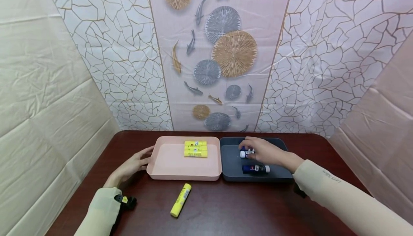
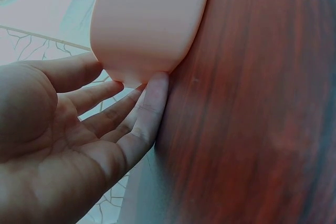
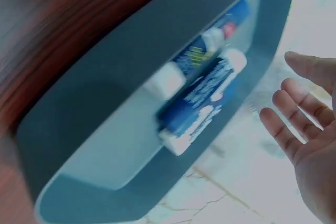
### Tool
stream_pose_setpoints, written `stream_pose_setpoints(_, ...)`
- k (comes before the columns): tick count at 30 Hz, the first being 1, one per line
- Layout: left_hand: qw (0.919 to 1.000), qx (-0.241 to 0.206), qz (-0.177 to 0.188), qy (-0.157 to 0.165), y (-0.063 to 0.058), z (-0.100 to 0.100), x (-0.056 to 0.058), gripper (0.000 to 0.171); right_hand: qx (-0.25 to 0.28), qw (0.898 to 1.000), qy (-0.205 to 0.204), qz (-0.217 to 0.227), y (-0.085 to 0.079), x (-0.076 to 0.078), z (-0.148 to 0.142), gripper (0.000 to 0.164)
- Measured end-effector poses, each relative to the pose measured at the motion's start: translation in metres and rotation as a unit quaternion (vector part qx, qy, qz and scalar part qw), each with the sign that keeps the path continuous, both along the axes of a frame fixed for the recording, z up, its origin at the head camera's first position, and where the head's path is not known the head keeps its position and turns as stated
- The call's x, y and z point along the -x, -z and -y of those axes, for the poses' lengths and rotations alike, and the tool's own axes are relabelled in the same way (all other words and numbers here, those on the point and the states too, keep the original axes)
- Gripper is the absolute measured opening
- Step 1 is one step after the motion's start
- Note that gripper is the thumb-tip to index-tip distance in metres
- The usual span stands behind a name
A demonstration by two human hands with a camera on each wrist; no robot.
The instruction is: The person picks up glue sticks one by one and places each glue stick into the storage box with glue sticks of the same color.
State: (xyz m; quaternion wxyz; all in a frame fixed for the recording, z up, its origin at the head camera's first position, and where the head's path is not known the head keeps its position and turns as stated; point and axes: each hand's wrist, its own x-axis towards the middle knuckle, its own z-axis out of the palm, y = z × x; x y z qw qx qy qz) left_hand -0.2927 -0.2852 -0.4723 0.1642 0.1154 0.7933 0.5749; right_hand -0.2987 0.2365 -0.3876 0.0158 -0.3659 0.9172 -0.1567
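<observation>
My left hand (image 1: 132, 166) is at the left end of a pink tray (image 1: 167, 171). Its fairly straight fingertips touch the end wall of the tray (image 2: 152, 19) in the left wrist view. Over a dark grey-blue tray (image 1: 230, 171) hovers my right hand (image 1: 266, 152), partly covering blue-and-white glue sticks (image 1: 247, 154). In the right wrist view, the right hand (image 3: 310, 119) has loosely extended fingers, apart from the glue sticks (image 3: 205, 98), holding nothing. Another blue glue stick (image 1: 256, 169) with a white cap lies nearer the dark tray's front wall.
Several yellow glue sticks (image 1: 195, 149) lie side by side in the pink tray. One more yellow glue stick (image 1: 180, 200) lies slanted on the dark red-brown table (image 1: 226, 211), in front of that tray. The two trays stand side by side before a patterned cloth backdrop (image 1: 222, 85).
</observation>
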Motion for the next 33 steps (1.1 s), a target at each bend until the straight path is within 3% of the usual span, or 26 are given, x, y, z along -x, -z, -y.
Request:
stream_pose_setpoints(8, 1.0, 0.004, -0.003, 0.001, -0.001, -0.001, 0.002, 0.062, 0.085, 0.996, -0.027, 0.016, -0.013, -0.019, 0.029, 0.035)
stream_pose_setpoints(13, 1.0, 0.006, -0.002, -0.002, -0.001, -0.002, 0.002, 0.063, 0.122, 0.99, -0.044, 0.051, -0.016, -0.034, 0.048, 0.037)
stream_pose_setpoints(28, 0.9996, 0.02, 0.006, -0.017, 0.001, -0.003, -0.001, 0.063, 0.175, 0.966, -0.139, 0.126, 0.001, -0.057, 0.103, 0.037)
stream_pose_setpoints(33, 0.9996, 0.02, 0.007, -0.018, -0.001, -0.003, -0.002, 0.063, 0.171, 0.955, -0.165, 0.176, 0.006, -0.064, 0.124, 0.035)
